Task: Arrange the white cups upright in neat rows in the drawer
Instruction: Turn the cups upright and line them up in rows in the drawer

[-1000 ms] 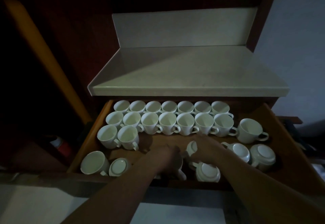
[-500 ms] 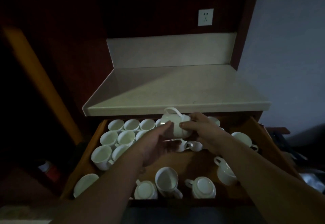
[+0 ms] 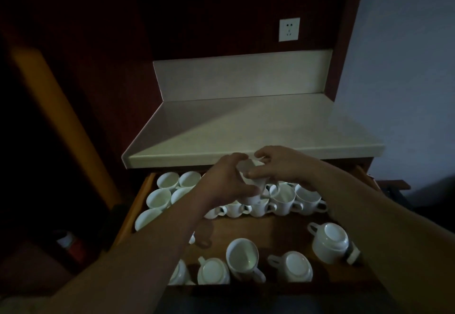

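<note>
Gripping one cup (image 3: 247,167) between left hand (image 3: 227,182) and right hand (image 3: 283,166), fingers curled round it, raised above the drawer (image 3: 270,227) since a second ago and being turned (blurred, so orientation unclear). Leaves overturned cups (image 3: 294,265) below the wrists yet to flip.

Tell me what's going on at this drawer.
A person grips one white ceramic cup in both hands, left hand and right hand, above the open wooden drawer, near the edge of the pale countertop. Rows of upright cups stand at the drawer's back. Nearer the front, at least three upside-down cups and one loose upright cup are not yet lined up.
</note>
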A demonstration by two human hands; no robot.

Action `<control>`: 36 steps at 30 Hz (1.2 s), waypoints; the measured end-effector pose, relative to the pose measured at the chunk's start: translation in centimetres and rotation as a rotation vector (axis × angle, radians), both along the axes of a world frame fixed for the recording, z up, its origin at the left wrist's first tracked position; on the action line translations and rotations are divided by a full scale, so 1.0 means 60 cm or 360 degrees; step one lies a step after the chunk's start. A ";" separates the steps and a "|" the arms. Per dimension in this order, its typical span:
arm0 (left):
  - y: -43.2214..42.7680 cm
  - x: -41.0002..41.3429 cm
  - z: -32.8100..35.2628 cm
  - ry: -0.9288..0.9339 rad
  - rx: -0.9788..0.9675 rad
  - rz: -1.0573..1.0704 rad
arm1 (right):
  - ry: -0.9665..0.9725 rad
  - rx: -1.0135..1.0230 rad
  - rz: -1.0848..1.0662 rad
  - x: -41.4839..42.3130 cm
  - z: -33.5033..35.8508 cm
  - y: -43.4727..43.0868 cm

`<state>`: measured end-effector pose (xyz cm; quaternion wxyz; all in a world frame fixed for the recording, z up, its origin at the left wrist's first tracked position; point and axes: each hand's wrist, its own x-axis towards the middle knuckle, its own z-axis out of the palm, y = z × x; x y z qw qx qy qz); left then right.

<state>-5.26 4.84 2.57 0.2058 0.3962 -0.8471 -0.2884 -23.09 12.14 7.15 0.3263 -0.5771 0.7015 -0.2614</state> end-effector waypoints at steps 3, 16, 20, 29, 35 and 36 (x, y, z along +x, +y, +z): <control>0.005 0.002 -0.012 0.0035 -0.0050 -0.0027 | 0.0230 0.0011 0.0016 0.009 -0.010 -0.002; 0.043 0.035 -0.165 -0.0968 0.0017 -0.0744 | 0.0275 0.0262 -0.0292 -0.033 -0.144 0.029; 0.059 0.019 -0.190 -0.1160 0.0116 -0.0835 | 0.0263 0.0313 -0.0338 -0.041 -0.170 0.033; 0.036 0.042 -0.181 -0.0906 0.0049 -0.0702 | 0.0237 0.0282 -0.0392 -0.037 -0.165 0.043; -0.020 0.093 -0.150 -0.0881 -0.0058 -0.0187 | 0.0269 0.0289 -0.0388 0.008 -0.162 0.026; -0.026 0.099 -0.151 -0.0905 -0.0100 -0.0154 | 0.0281 0.0298 -0.0367 0.019 -0.167 0.021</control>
